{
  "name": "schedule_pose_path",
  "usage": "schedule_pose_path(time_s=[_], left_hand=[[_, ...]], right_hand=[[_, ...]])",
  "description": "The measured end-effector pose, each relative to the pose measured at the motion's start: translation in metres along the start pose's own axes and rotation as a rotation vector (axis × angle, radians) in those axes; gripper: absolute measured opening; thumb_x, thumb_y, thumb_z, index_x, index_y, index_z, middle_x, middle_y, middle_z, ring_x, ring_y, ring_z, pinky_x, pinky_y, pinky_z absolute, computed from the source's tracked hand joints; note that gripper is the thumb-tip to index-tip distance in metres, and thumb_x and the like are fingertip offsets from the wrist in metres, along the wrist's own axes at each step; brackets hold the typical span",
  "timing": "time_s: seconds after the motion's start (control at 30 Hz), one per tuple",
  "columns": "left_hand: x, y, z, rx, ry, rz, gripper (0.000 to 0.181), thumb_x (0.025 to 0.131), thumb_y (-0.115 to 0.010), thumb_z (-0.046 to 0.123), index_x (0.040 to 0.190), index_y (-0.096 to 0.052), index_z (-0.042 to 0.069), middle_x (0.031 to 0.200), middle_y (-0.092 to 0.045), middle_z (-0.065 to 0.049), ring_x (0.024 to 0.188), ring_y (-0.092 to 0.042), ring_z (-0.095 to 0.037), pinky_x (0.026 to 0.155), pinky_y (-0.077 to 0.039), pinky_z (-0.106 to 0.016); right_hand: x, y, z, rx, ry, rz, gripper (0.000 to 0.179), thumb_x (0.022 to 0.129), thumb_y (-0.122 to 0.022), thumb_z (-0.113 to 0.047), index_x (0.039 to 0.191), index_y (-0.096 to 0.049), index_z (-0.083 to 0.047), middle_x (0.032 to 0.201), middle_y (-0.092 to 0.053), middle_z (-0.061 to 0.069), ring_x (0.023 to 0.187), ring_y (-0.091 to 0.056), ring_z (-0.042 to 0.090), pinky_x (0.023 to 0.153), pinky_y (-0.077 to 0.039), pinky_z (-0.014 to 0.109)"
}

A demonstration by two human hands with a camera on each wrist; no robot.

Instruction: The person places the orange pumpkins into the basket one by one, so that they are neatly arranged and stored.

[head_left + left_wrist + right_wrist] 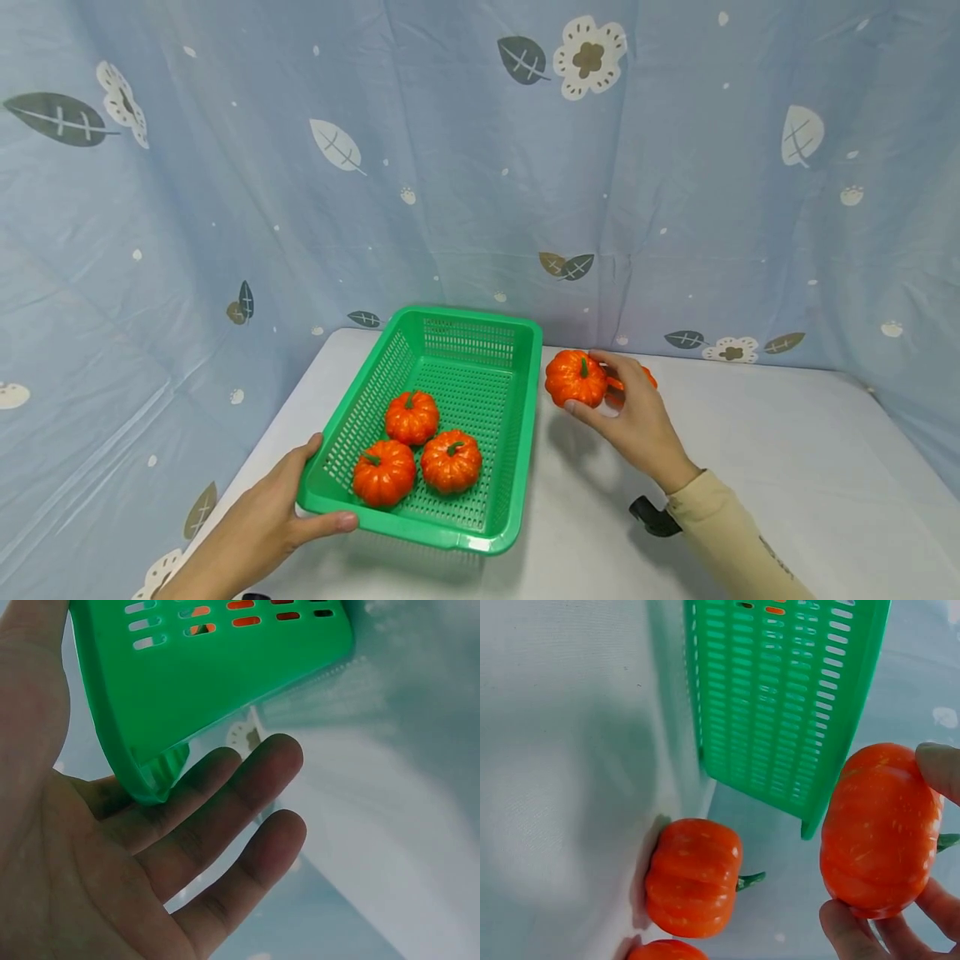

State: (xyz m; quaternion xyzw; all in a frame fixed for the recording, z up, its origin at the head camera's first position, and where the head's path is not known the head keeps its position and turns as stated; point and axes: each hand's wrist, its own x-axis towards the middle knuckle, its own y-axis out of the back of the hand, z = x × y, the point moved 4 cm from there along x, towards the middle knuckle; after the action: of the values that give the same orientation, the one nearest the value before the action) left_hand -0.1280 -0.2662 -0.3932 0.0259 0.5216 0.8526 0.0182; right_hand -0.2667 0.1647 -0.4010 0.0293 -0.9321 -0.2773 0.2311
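A green plastic basket (522, 417) stands on the table with three small orange pumpkins inside, one of them a pumpkin (452, 462) near its front right. My left hand (273, 508) holds the basket's near left corner, thumb along the front rim and index finger at the left rim; the other fingers spread loosely below in the left wrist view. Right of the basket, my right hand (628, 408) grips another pumpkin (881, 832) between thumb and fingers, above the table, its green stem showing. A further pumpkin (694, 877) lies on the table, mostly hidden behind that hand in the head view.
Part of one more pumpkin (667, 951) shows at the lower edge of the right wrist view. The white table (787, 467) extends to the right. A blue patterned curtain (450, 208) hangs behind and at the sides.
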Motion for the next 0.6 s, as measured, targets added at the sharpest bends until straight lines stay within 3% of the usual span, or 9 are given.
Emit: schedule_pose_path(time_s=[0.17,0.27,0.4,0.5,0.6], left_hand=[[-0.001,0.000,0.000,-0.003,-0.007,0.009,0.119,0.075,-0.070,0.075,0.155,-0.028,-0.001,0.150,-0.044,-0.025,0.128,-0.053,-0.041,0.096,-0.047,-0.060],[-0.001,0.000,0.000,-0.008,-0.009,0.016,0.118,0.075,-0.070,0.075,0.156,-0.028,0.000,0.151,-0.044,-0.024,0.128,-0.052,-0.041,0.096,-0.047,-0.059],[0.000,0.000,-0.001,-0.013,-0.016,0.019,0.118,0.075,-0.071,0.075,0.155,-0.028,-0.001,0.151,-0.044,-0.025,0.128,-0.052,-0.041,0.096,-0.047,-0.059],[0.000,-0.001,-0.001,-0.014,-0.016,0.019,0.118,0.075,-0.071,0.074,0.155,-0.028,-0.001,0.150,-0.045,-0.025,0.128,-0.053,-0.040,0.096,-0.047,-0.059],[-0.001,-0.001,-0.001,-0.012,-0.016,0.016,0.118,0.075,-0.071,0.074,0.155,-0.028,-0.001,0.150,-0.045,-0.025,0.127,-0.053,-0.040,0.096,-0.047,-0.059]], right_hand=[[0.002,0.001,-0.001,0.026,0.001,0.022,0.076,0.081,-0.087,-0.036,0.144,-0.052,-0.013,0.135,-0.053,0.004,0.118,-0.058,0.022,0.090,-0.057,0.040],[0.004,0.000,-0.001,0.061,0.008,0.023,0.075,0.081,-0.088,-0.034,0.143,-0.052,-0.013,0.134,-0.053,0.004,0.119,-0.058,0.022,0.090,-0.056,0.031],[0.006,-0.003,-0.002,0.073,0.015,0.010,0.076,0.080,-0.089,-0.035,0.143,-0.052,-0.014,0.136,-0.053,0.002,0.120,-0.057,0.021,0.091,-0.055,0.030],[0.008,-0.006,-0.004,0.060,0.032,0.005,0.076,0.080,-0.088,-0.035,0.143,-0.051,-0.014,0.136,-0.053,0.002,0.121,-0.056,0.020,0.093,-0.055,0.041],[0.010,-0.010,-0.007,0.057,0.051,-0.002,0.075,0.081,-0.088,-0.034,0.143,-0.051,-0.013,0.137,-0.053,0.002,0.122,-0.054,0.020,0.095,-0.054,0.043]])
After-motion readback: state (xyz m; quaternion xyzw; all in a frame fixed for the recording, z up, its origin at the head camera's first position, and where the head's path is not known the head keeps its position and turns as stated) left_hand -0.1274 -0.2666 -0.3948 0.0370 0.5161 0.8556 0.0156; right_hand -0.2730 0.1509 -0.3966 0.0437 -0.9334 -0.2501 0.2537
